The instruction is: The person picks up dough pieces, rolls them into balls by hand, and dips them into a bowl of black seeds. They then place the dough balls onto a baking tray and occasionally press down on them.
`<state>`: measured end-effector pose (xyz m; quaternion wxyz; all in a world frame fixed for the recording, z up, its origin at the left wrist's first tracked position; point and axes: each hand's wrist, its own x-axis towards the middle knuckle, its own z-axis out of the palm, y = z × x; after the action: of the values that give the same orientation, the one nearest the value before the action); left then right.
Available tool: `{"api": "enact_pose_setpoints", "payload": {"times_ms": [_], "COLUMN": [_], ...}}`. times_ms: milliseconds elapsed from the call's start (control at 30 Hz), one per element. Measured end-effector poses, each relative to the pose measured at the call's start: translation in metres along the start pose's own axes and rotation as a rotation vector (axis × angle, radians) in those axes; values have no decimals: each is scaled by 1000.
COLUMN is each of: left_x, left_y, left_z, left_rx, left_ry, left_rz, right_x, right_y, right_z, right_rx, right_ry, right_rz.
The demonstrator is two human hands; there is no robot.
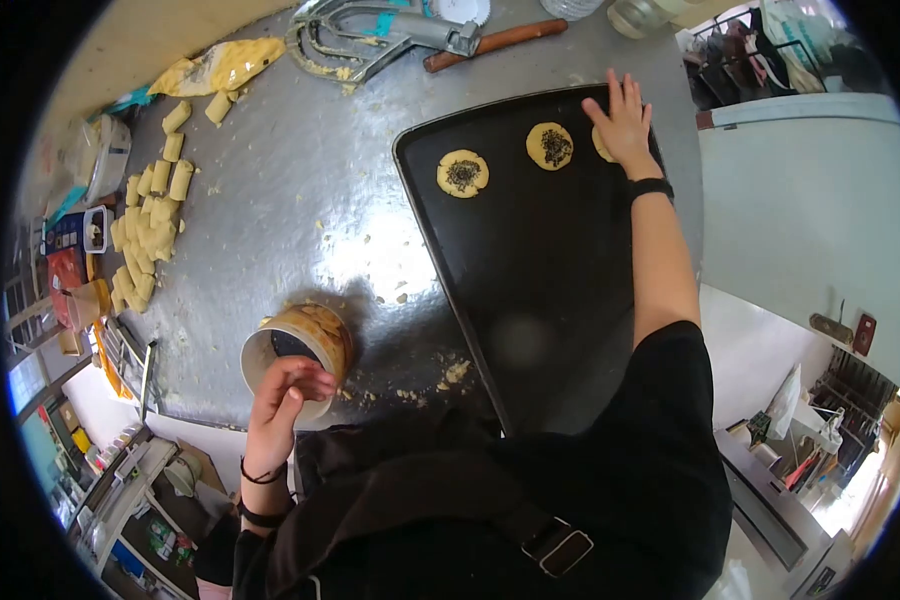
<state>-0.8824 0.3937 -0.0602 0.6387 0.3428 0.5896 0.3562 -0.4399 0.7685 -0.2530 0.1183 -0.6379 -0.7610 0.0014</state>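
My right hand lies palm down with its fingers spread at the far right corner of a black baking tray. It partly covers a flat dough round. Two more rounds with dark seeds in the middle, a cookie and another cookie, sit to its left on the tray. Over the mouth of a round tub is my left hand, its fingers curled together. Dark contents show inside the tub; whether the fingers hold any of it is hidden.
Cut dough pieces lie heaped at the table's left. A metal mixer paddle, a wooden rolling pin and a yellow bag are at the back. Crumbs dot the metal table between tub and tray.
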Motion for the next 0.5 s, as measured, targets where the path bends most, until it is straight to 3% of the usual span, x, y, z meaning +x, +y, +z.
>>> {"api": "enact_pose_setpoints", "payload": {"times_ms": [100, 200, 267, 400, 500], "left_x": [-6, -14, -15, -12, -8], "left_y": [-2, -7, -9, -10, -9], "left_z": [-11, -27, -34, -40, -42], "left_rx": [16, 20, 25, 41, 31], "left_ry": [47, 117, 143, 148, 138], "left_rz": [39, 39, 32, 34, 50], "right_x": [11, -9, -12, -9, -9], "right_y": [39, 46, 67, 40, 53], "right_z": [-14, -48, -33, -49, -33], "right_rx": [422, 710, 687, 545, 419], "right_ry": [-15, -323, -361, -432, -378], "right_rz": [175, 513, 443, 441, 384]}}
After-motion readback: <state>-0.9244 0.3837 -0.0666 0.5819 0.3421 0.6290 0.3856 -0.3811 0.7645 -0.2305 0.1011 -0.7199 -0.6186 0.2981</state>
